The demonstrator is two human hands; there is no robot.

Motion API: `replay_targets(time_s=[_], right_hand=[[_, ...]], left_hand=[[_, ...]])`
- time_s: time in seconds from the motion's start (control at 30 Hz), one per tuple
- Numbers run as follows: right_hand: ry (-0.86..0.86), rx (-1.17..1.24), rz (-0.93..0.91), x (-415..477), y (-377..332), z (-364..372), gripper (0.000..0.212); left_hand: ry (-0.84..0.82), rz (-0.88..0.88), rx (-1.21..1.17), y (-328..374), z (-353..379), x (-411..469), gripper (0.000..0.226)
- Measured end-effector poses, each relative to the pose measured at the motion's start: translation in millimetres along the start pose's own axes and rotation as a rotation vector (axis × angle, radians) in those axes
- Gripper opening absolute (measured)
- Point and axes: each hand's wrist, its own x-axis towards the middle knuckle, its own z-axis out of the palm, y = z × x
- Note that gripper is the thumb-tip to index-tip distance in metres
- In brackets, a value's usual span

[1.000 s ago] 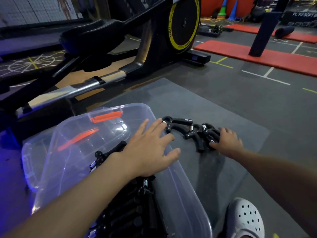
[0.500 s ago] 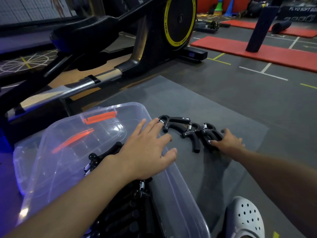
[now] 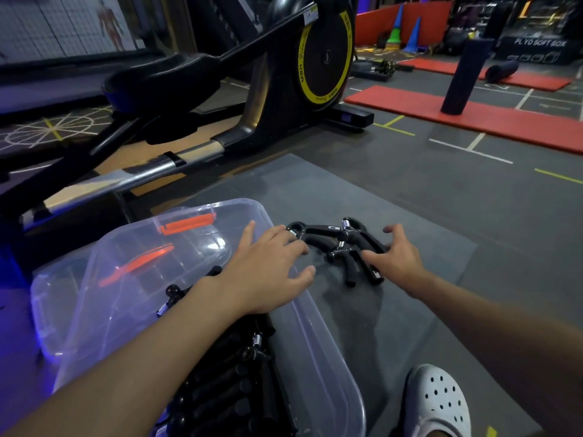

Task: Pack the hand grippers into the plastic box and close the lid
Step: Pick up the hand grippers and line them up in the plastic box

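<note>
Left hand (image 3: 268, 266) flat, fingers spread wide, holding nothing. I see its palm over the far right rim of the clear plastic box (image 3: 318, 345), fingertips at the spring end of the loose hand grippers (image 3: 339, 244). Right hand (image 3: 399, 258) is also splayed wide, thumb and fingers resting on the right side of the same pile, not curled round anything. The pile is a few black grippers tangled together on the grey floor mat (image 3: 362, 190), between the two hands, just past the box. Packed grippers (image 3: 227, 389) are stacked inside the box under the left forearm. Box top is uncovered; the lid (image 3: 47, 310) sticks out far left of the left hand, orange latch (image 3: 186, 223) showing ahead of it. Elliptical trainer (image 3: 325, 55) stands close beyond the left hand, its rail alongside the box. White clog (image 3: 438, 402) lies under the right forearm. Red mat (image 3: 492, 121) and black post (image 3: 460, 77) are well beyond the right hand.
</note>
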Motion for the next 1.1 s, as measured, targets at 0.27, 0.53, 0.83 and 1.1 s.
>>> replay_targets(time_s=[0.27,0.53,0.83,1.1], right_hand=[[-0.099,0.223,-0.22,-57.2,-94.9,-25.0,0.053],[-0.272,0.196,-0.239,-129.3,-154.3,-48.3,0.05],[-0.463,0.398,-0.13,-169.5,-182.0,-30.1,0.043],[-0.573,0.274,-0.177,-172.9,-183.0,-12.0,0.043]], left_hand=[[0.211,-0.05,-0.173,3.4,-38.9,-10.1,0.045],[0.278,-0.107,-0.418,-11.9,-94.3,-37.8,0.038],[0.423,-0.168,-0.611,-24.2,-103.8,-62.0,0.012],[0.372,-0.208,-0.512,-43.3,-96.5,-69.6,0.01]])
